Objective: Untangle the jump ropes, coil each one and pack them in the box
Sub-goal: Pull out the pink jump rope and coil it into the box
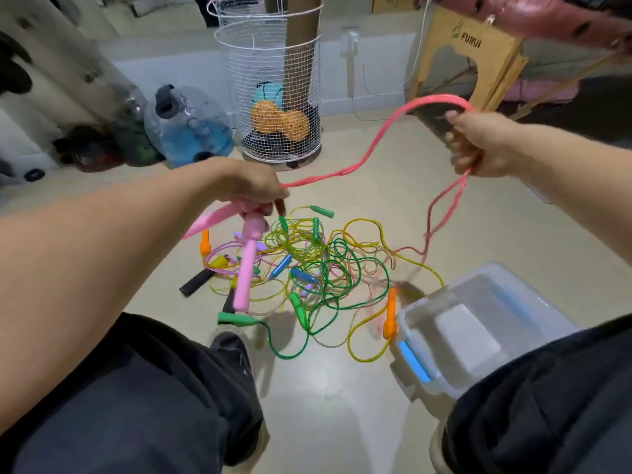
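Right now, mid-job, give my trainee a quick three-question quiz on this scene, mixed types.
1. True or false: the plastic box already holds a coiled rope.
2. Which hand grips the pink handles: A left hand, B right hand?
3. Fill in: the right hand holds loops of the ___ rope.

Key: 1 false, no rope shows inside; 2 A; 3 pink.
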